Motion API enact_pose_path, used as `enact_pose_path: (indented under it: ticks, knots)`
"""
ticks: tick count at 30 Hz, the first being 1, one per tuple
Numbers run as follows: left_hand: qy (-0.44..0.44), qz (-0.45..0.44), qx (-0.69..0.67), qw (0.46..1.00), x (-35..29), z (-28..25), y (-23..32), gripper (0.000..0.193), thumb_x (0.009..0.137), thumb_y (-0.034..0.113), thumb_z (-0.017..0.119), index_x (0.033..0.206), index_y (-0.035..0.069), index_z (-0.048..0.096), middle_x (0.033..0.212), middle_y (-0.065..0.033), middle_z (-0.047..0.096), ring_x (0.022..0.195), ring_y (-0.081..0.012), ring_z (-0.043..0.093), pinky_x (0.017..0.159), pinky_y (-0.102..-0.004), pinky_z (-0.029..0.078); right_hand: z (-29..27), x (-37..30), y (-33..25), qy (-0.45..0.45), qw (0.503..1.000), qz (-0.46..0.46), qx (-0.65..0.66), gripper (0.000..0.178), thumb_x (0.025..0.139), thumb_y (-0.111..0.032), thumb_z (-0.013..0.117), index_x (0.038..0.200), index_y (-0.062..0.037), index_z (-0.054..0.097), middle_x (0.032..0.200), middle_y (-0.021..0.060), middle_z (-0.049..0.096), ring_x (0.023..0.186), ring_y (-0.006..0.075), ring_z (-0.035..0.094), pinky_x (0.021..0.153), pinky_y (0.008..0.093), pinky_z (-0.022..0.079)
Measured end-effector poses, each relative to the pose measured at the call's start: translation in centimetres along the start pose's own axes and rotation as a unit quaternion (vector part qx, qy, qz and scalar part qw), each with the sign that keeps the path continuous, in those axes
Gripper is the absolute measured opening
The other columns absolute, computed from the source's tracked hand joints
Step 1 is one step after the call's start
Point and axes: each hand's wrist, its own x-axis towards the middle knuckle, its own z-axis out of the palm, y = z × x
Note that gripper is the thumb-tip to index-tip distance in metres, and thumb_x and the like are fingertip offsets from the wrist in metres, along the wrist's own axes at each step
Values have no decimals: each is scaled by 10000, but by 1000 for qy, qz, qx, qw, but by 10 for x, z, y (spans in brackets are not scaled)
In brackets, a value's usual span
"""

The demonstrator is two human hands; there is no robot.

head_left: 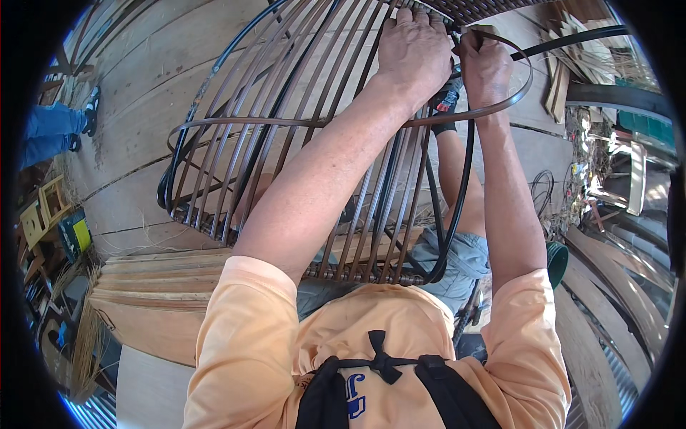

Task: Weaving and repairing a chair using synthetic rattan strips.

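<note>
A chair-like frame of dark tubes [466, 171] strung with long brown strips [275, 146] lies across my lap and reaches away from me. At its far end, my left hand [414, 57] rests palm down on the strips beside the dark woven part [493, 8], fingers extended. Just right of it, my right hand [487, 68] is closed in a pinch on a loose brown flat strip [527, 79]. That strip loops out around my right wrist, then runs left across the frame to its left side. My fingertips are partly hidden.
Stacked wooden boards [153, 282] lie at my left, and curved planks [593, 343] at my right. A green container [556, 263] stands beside my right elbow. Another person's blue-trousered leg [57, 129] is at the far left. Wood scraps [589, 61] lie far right.
</note>
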Motion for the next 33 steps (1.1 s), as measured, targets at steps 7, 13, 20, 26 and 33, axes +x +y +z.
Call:
enact_pose_path:
  ticks: [7,13,20,26,33]
  knots:
    - [10,-4,-29,1000,0,0,1,433,785,175,558,1156,-48,551,1130,-186,575,1079,-302,499,878,-418,413,16,3,18,32,998,-46,-34,133,829,-103,579,813,28,596,680,158,625,593,236,617,557,321,473]
    - [35,-7,1,999,-1,5,-2,450,787,191,565,1167,-50,543,1128,-190,577,1080,-305,503,889,-422,409,14,-1,10,22,993,61,100,197,858,-198,565,876,-12,627,673,162,629,597,284,619,567,347,475]
    - [-81,-6,-45,996,6,-27,4,443,823,84,443,1215,-120,466,1275,-239,475,1198,-364,427,1027,-390,348,24,4,44,47,995,47,-80,337,860,-343,551,813,-31,671,738,213,617,744,393,605,642,412,477]
    - [-86,-21,-38,995,8,-26,5,429,857,103,409,1221,-119,453,1289,-257,457,1223,-380,401,1058,-406,302,19,-3,14,55,986,119,100,156,844,-143,583,886,4,611,782,190,616,709,323,609,611,391,459]
    - [-36,53,34,997,9,-13,4,423,824,129,451,1159,-124,505,1192,-257,540,1163,-311,492,1045,-384,307,10,-1,15,69,985,54,148,119,833,-81,556,796,29,584,727,238,572,671,395,565,577,413,433]
